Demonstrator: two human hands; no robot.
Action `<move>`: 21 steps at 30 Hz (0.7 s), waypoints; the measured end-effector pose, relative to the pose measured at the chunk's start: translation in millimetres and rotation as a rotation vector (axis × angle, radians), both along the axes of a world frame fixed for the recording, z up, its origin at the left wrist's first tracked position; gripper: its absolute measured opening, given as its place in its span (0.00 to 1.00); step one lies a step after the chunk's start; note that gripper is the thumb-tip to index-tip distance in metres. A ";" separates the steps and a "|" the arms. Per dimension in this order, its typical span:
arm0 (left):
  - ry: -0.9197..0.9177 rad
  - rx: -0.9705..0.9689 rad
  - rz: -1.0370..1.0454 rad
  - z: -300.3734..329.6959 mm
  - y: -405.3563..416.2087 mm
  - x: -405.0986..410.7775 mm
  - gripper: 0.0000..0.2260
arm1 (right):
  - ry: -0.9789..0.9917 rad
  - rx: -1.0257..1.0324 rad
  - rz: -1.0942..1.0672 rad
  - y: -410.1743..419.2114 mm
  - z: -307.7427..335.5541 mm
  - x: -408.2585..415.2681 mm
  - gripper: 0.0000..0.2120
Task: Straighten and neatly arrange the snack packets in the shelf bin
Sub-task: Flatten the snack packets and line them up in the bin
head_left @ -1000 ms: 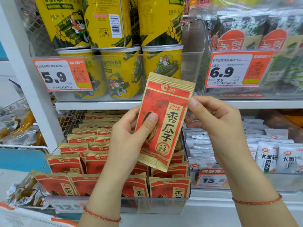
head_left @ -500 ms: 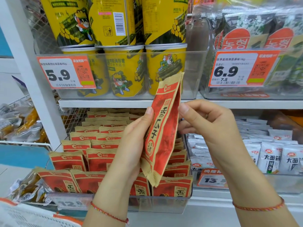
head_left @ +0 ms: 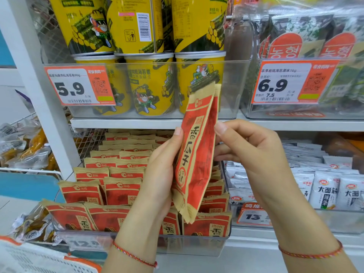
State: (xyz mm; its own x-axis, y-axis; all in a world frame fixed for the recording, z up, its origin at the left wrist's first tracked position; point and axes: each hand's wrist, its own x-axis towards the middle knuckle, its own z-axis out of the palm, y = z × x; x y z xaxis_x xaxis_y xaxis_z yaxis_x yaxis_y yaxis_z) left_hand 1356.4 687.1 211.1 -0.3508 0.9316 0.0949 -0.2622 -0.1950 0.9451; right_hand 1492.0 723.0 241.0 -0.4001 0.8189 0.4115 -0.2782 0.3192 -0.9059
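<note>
Landmark: the clear shelf bin [head_left: 197,246] on the lower shelf, with rows of red snack packets [head_left: 122,191] standing in it.
Front label: a price tag [head_left: 84,243] on the bin's front wall, left of the wrists, is blurred; its digits are hard to read.
Left hand [head_left: 157,174]: above the bin's front half, palm side against the raised packet; the thumb tip lies on the packet's left edge, and the fingers curl behind it, out of sight.
Raised packet [head_left: 197,154]: upright above the bin's right half, turned nearly edge-on, so only a narrow strip of its printed face shows; its lower end hangs just above the front row.
Right hand [head_left: 254,154]: right of the raised packet; the fingers [head_left: 220,128] are curled, with one fingertip touching the packet's right edge. Whether they pinch the packet cannot be told.
Hidden rows: both forearms and the raised packet cover the middle of the bin.
Right of the bin: white packets [head_left: 323,192] in a neighbouring bin, cut off by the frame edge.
Above the bin: yellow canisters [head_left: 151,85] in a clear tray, with a 5.9 tag [head_left: 78,85] on it.
</note>
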 end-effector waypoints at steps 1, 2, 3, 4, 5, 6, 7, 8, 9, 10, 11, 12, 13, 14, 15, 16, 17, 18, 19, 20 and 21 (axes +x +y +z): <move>0.005 0.039 0.011 2.5 -2.0 1.2 0.20 | -0.024 0.008 0.027 0.9 -0.3 2.0 0.07; -0.023 0.070 0.027 5.4 -3.7 2.4 0.18 | -0.065 0.019 0.074 1.9 -1.0 4.4 0.04; -0.051 0.110 0.054 7.0 -4.4 2.9 0.16 | -0.118 0.030 0.137 3.0 -1.7 7.0 0.02; -0.085 0.139 0.090 7.7 -5.1 2.5 0.15 | -0.183 0.042 0.202 3.9 -2.8 9.6 0.04; -0.114 0.167 0.122 9.0 -5.8 1.6 0.16 | -0.253 0.047 0.265 4.6 -3.8 11.9 0.06; -0.127 0.172 0.157 8.6 -5.1 -0.6 0.16 | -0.314 0.041 0.319 4.5 -4.6 13.4 0.07; -0.138 0.176 0.183 7.9 -4.3 -2.4 0.16 | -0.362 0.031 0.359 3.9 -4.8 14.2 0.07; -0.145 0.171 0.206 8.0 -4.0 -3.3 0.15 | -0.394 0.025 0.395 3.0 -5.0 14.4 0.06; -0.144 0.171 0.227 9.1 -4.7 -3.4 0.15 | -0.414 0.017 0.417 1.9 -5.1 13.8 0.05; -0.146 0.170 0.238 9.2 -4.3 -3.6 0.14 | -0.427 0.016 0.427 1.1 -5.6 12.5 0.05; -0.140 0.167 0.246 8.9 -4.1 -3.9 0.15 | -0.442 0.022 0.426 0.8 -6.6 11.3 0.05; -0.135 0.163 0.249 8.4 -3.6 -3.9 0.15 | -0.456 0.030 0.418 1.0 -8.1 9.9 0.04; -0.135 0.162 0.243 8.8 -4.1 -3.4 0.16 | -0.466 0.037 0.413 0.9 -8.4 8.8 0.03; -0.135 0.160 0.232 8.4 -4.2 -3.8 0.16 | -0.470 0.043 0.417 0.9 -9.0 7.9 0.02; -0.140 0.164 0.221 8.7 -4.4 -3.6 0.15 | -0.469 0.049 0.428 0.6 -8.8 7.7 0.02; -0.141 0.169 0.217 8.7 -4.4 -3.7 0.14 | -0.463 0.049 0.436 0.4 -8.3 7.7 0.03; -0.153 0.177 0.222 9.3 -4.7 -3.3 0.14 | -0.457 0.040 0.438 0.3 -7.6 8.2 0.04; -0.154 0.188 0.238 9.5 -4.8 -3.1 0.14 | -0.455 0.032 0.433 0.6 -7.1 8.7 0.04; -0.136 0.203 0.264 9.3 -4.5 -3.2 0.14 | -0.462 0.029 0.418 1.6 -7.1 8.7 0.05; -0.095 0.219 0.297 8.8 -4.1 -3.5 0.15 | -0.472 0.028 0.399 2.6 -7.4 8.5 0.06; -0.048 0.235 0.334 8.6 -4.0 -3.3 0.15 | -0.481 0.029 0.372 3.5 -8.0 7.9 0.07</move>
State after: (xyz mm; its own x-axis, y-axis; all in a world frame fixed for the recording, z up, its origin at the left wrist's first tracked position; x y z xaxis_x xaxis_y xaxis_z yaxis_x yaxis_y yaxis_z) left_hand 1353.1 683.1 219.7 -0.6396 0.7204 0.2683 -0.1901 -0.4863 0.8529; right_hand 1499.9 726.5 233.0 -0.8037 0.5797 0.1339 0.0621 0.3056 -0.9501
